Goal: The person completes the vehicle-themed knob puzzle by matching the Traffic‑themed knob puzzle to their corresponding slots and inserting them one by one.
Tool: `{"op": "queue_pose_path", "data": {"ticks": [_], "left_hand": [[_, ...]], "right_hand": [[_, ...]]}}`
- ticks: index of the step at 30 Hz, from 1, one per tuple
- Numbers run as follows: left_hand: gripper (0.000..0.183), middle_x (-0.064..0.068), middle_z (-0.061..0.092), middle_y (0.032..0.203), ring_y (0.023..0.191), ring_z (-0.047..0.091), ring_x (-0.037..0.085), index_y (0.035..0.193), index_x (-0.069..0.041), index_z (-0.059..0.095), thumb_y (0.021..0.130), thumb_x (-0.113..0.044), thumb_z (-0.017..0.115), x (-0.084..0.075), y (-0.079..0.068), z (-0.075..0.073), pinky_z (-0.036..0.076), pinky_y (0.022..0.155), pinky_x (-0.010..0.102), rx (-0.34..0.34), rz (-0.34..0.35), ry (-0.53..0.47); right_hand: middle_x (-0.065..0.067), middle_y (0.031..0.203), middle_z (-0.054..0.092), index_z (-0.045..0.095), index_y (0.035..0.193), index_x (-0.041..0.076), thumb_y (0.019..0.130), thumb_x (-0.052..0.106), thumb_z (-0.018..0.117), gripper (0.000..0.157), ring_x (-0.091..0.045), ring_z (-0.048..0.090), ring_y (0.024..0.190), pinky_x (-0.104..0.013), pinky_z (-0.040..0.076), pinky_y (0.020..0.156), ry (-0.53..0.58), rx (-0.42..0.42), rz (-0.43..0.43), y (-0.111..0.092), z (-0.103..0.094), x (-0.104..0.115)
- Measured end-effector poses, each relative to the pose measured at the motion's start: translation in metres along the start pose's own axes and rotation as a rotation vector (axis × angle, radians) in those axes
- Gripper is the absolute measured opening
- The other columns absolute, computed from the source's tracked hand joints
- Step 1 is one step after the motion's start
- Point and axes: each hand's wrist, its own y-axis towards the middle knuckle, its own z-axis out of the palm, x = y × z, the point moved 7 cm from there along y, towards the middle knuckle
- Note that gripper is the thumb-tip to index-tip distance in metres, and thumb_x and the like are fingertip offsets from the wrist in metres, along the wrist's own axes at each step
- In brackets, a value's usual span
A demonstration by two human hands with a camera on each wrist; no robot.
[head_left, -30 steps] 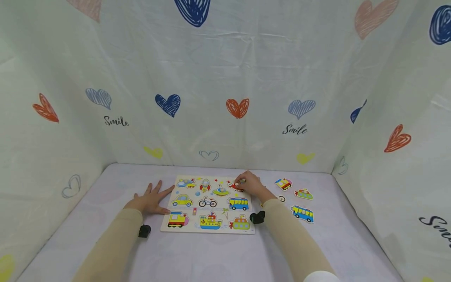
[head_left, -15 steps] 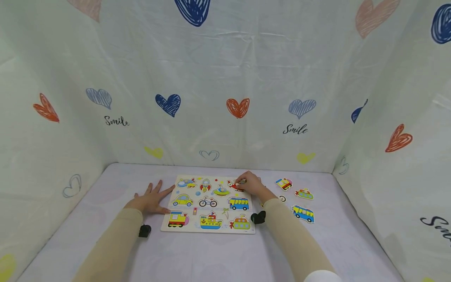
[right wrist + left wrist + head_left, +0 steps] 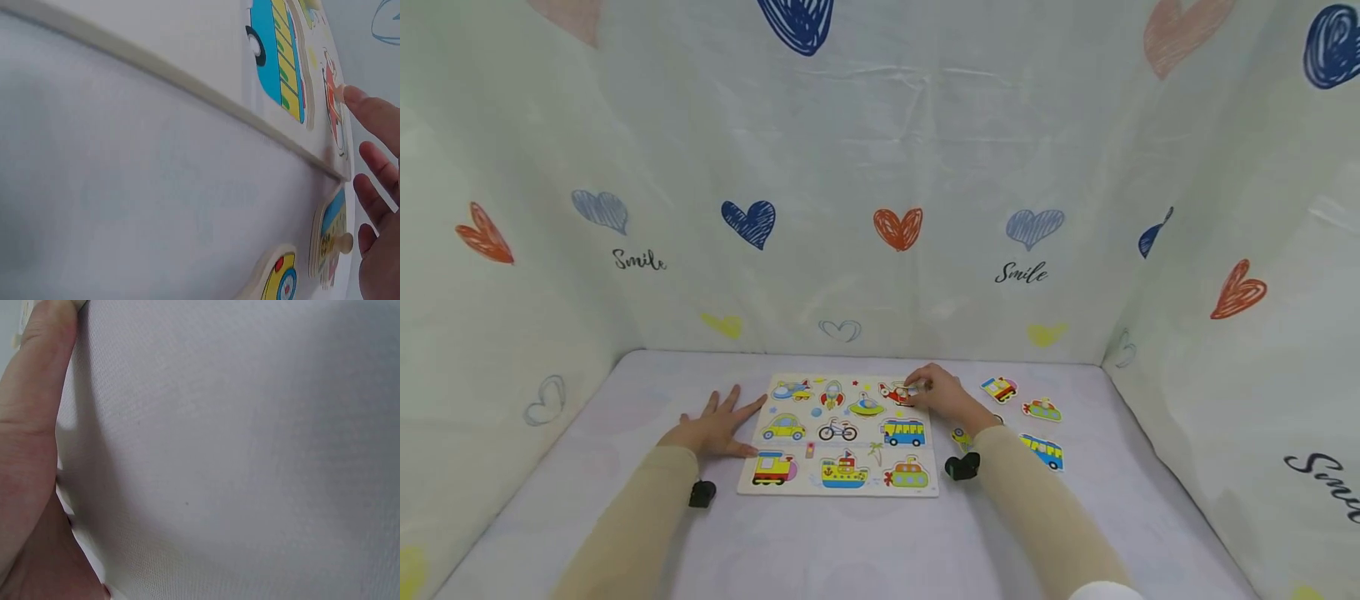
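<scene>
A puzzle board [image 3: 868, 454] with vehicle pictures lies on the table. My left hand [image 3: 711, 429] is spread at its left edge, fingers straight; the left wrist view shows only part of this hand [image 3: 28, 437] against the white cloth. My right hand [image 3: 943, 396] is over the board's far right corner. Beneath its fingertips is the red helicopter piece [image 3: 893, 392], lying within its outline. In the right wrist view a fingertip [image 3: 355, 95] is right at the helicopter's wooden knob [image 3: 339, 94], and the other fingers hang loosely curled, apart from it.
Right of the board lie a train piece [image 3: 999, 389], a submarine piece [image 3: 1042, 408] and a bus piece [image 3: 1047, 452], partly behind the right sleeve. A yellow piece [image 3: 282, 278] and a knobbed piece [image 3: 331, 234] lie beside the board's edge. Heart-printed cloth walls surround the table.
My right hand has shifted slightly right, its fingertips loosening from the helicopter knob. The left hand stays put at the board's edge. The head view has shifted a little.
</scene>
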Motion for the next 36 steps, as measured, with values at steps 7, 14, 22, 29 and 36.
{"op": "queue_pose_path", "data": {"ticks": [7,14,22,29,36], "left_hand": [[0.103,0.032,0.0,0.156,0.137,-0.003,0.061,0.154,-0.017,0.025,0.074,-0.057,0.076,0.0,-0.002,-0.001,0.006,0.094,0.084,-0.004,0.02,-0.008],[0.103,0.032,0.0,0.156,0.137,-0.003,0.061,0.154,-0.016,0.026,0.074,-0.056,0.077,0.001,0.0,0.002,0.006,0.093,0.084,-0.008,0.004,-0.008],[0.105,0.033,0.0,0.155,0.136,-0.003,0.062,0.154,-0.016,0.026,0.072,-0.06,0.076,0.002,0.003,0.002,0.006,0.092,0.085,-0.016,0.028,0.006],[0.105,0.033,0.0,0.155,0.136,-0.004,0.061,0.154,-0.016,0.025,0.072,-0.06,0.076,0.004,0.004,0.004,0.005,0.092,0.085,-0.012,0.023,-0.001],[0.106,0.033,0.001,0.155,0.136,-0.003,0.062,0.154,-0.016,0.026,0.072,-0.061,0.076,0.002,0.002,0.001,0.006,0.092,0.085,-0.017,0.024,0.011]], "right_hand": [[0.007,0.112,0.057,0.072,0.104,0.026,0.081,0.026,0.081,0.025,-0.019,0.05,0.097,-0.042,0.041,0.087,-0.026,0.01,0.004,-0.015,-0.016,-0.013],[0.003,0.109,0.058,0.072,0.106,0.022,0.081,0.022,0.081,0.027,-0.021,0.05,0.093,-0.035,0.046,0.078,0.006,0.005,0.028,-0.032,-0.031,-0.022],[0.003,0.108,0.059,0.072,0.103,0.019,0.082,0.016,0.08,0.023,-0.021,0.052,0.098,-0.036,0.048,0.08,0.021,0.016,0.045,-0.051,-0.042,-0.031],[0.004,0.106,0.06,0.071,0.103,0.018,0.081,0.015,0.081,0.025,-0.02,0.052,0.094,-0.032,0.049,0.074,-0.023,0.069,0.041,-0.065,-0.044,-0.036],[0.006,0.101,0.062,0.072,0.096,0.02,0.078,0.011,0.082,0.022,-0.016,0.054,0.094,-0.037,0.05,0.087,-0.021,0.125,0.03,-0.077,-0.043,-0.044]]}}
